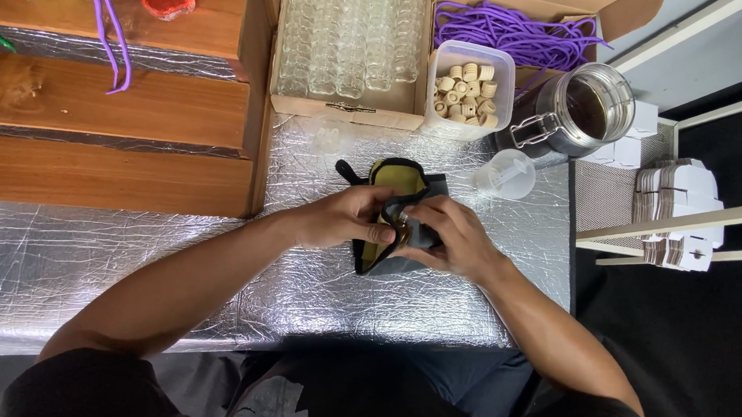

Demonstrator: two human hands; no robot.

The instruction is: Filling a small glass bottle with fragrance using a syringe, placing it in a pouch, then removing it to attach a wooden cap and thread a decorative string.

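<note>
A small glass bottle [402,224] is held between the left hand [342,218] and right hand [447,234] over a dark cloth [386,183] on the foil-covered table [98,254]; a tub of wooden corks [468,90] is seen beyond.

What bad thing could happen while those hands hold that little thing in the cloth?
1. The left hand and right hand pinch a small glassy item inside the dark cloth; it might slip and fall.
2. The small plastic funnel sits close to the right hand, so an elbow move could knock it.
3. The open glass jar nearby might tip if bumped.
</note>
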